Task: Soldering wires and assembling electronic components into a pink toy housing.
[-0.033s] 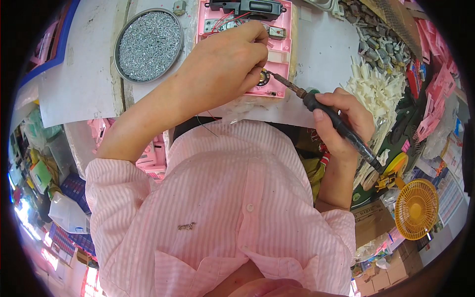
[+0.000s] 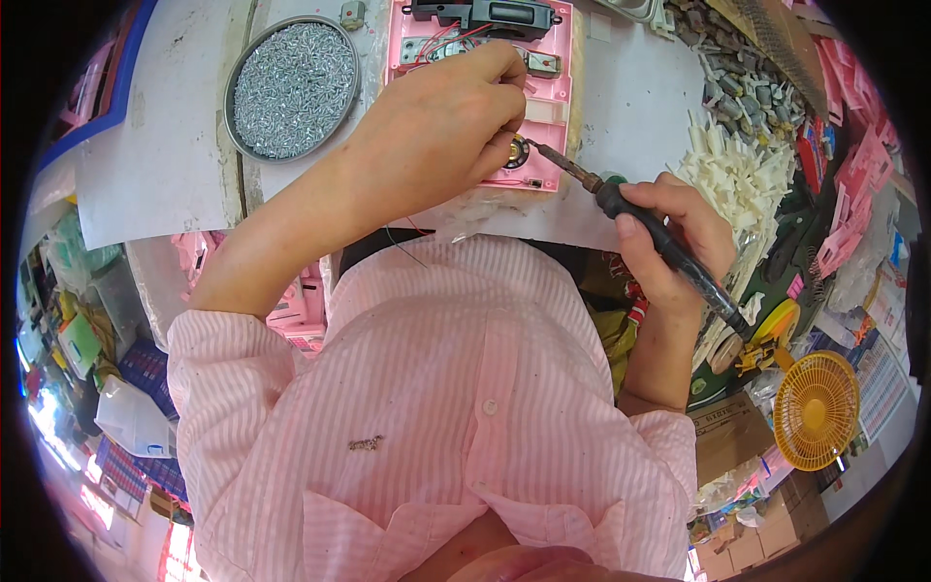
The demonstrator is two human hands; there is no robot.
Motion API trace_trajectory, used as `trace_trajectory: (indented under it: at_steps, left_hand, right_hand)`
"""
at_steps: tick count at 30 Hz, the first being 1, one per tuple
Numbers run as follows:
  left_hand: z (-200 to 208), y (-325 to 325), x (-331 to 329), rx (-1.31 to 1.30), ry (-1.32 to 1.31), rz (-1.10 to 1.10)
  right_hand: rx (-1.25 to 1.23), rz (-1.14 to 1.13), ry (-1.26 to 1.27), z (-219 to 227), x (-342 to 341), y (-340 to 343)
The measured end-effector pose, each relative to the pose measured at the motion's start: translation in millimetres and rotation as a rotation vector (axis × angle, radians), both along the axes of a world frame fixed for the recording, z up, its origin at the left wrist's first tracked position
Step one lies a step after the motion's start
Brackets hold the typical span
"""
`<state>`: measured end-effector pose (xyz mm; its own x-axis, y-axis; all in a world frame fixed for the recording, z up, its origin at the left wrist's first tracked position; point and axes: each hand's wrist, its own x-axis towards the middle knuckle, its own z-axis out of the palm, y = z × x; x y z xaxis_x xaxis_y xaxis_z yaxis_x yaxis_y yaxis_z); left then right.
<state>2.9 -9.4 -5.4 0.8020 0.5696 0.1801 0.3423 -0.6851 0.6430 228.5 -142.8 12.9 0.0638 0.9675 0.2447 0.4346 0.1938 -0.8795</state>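
While a black-handled soldering iron [image 2: 671, 247] is being held slantwise in the right hand [image 2: 703, 233], its slim tip is being pointed at a small round speaker [image 2: 517, 152], which is being housed near the close end of a pink plastic casing [image 2: 545, 87] on the white-covered bench [image 2: 630, 116]. By the right grip, the handle is being pinched between thumb and bent fingers, well back from the metal shaft, presumably so that skin is being spared the heat while the tip is being steered finely. Whether the speaker is being touched, or the tip is being held just beside it, cannot be told. From the left, the casing is being overlapped by the left hand [image 2: 441, 136], perhaps to steady it or a fine part; because the fingertips are being hidden, it cannot be told whether anything is being pinched by the left grip. Toward the far end, red wires [image 2: 441, 44] and a black module [image 2: 514, 17] are being exposed, the casing likely being laid open side up for access. Silver screws [image 2: 294, 89] are being gathered in a round tray [image 2: 231, 126] at the left, apparently for easy reach, while white plastic pieces [image 2: 737, 179] are being heaped at the right.
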Motion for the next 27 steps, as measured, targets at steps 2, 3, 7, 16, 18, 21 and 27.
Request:
trace_trajectory:
  at_steps: [2, 3, 7, 16, 18, 21, 27]
  left_hand:
    - [0, 0, 0, 0.002, -0.006, 0.001]
    - [0, 0, 0, 0.004, -0.004, 0.001]
    - [0, 0, 0, 0.01, -0.003, 0.0]
    - [2, 0, 0, 0.021, 0.005, -0.013]
    - [4, 1, 0, 0.027, 0.029, -0.023]
    - [8, 2, 2, 0.054, 0.066, -0.045]
    - [12, 6, 7, 0.128, 0.058, -0.114]
  right_hand:
    - [0.001, 0.005, 0.01, 0, 0, 0]
    - [0.001, 0.014, -0.002, -1, -1, 0]
    - [-0.009, 0.039, -0.048, -1, -1, 2]
    - [0.017, -0.075, 0.084, 7, 14, -9]
    - [0.011, -0.074, 0.083, 8, 14, -10]
    - [0.01, -0.057, 0.042, 9, 14, -10]
    - [0.039, -0.018, 0.022, 5, 13, -8]
